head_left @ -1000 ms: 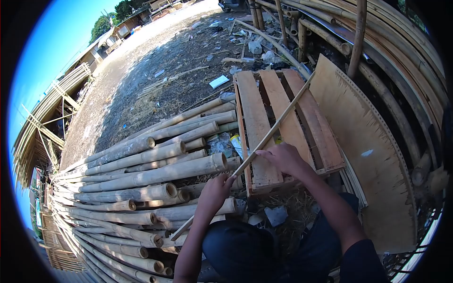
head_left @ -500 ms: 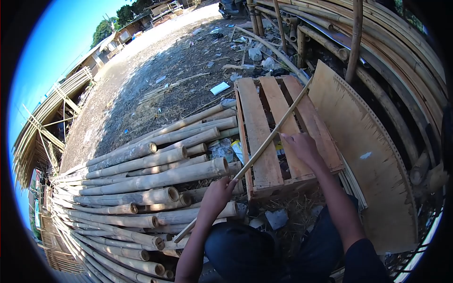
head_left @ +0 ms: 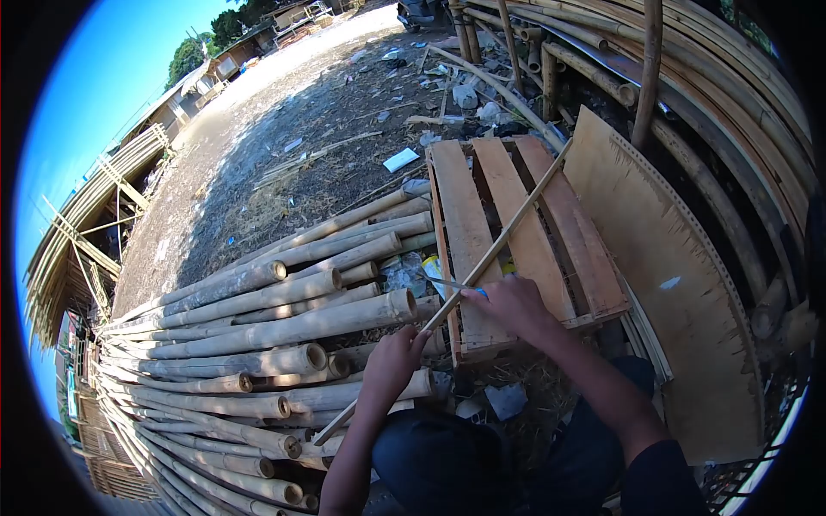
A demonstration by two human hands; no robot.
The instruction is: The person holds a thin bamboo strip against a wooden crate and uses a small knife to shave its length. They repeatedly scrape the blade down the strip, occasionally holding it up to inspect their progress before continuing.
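Observation:
A long, thin bamboo strip [head_left: 516, 222] runs slantwise from beside my left leg up across a wooden pallet [head_left: 478, 320]. My left hand [head_left: 394, 361] is closed round its lower part, and the tail end sticks out below my wrist. My right hand [head_left: 514, 308] grips a knife [head_left: 446, 283] with a bit of blue showing at its handle. The thin blade lies across the strip a short way above my left hand, pointing left. Most of the handle is hidden in my fingers. The strip's far end reaches the pallet's upper right corner.
Stacked bamboo poles [head_left: 284, 320] lie to the left, cut ends towards me. A plywood sheet [head_left: 680, 301] leans at the right, near more bamboo on a rack [head_left: 594, 77]. Litter and a white piece [head_left: 401, 160] are scattered on the dirt ground beyond.
My right hand has moved down and left along the strip, towards my left hand, and the knife blade now shows across the strip. My left hand has barely moved.

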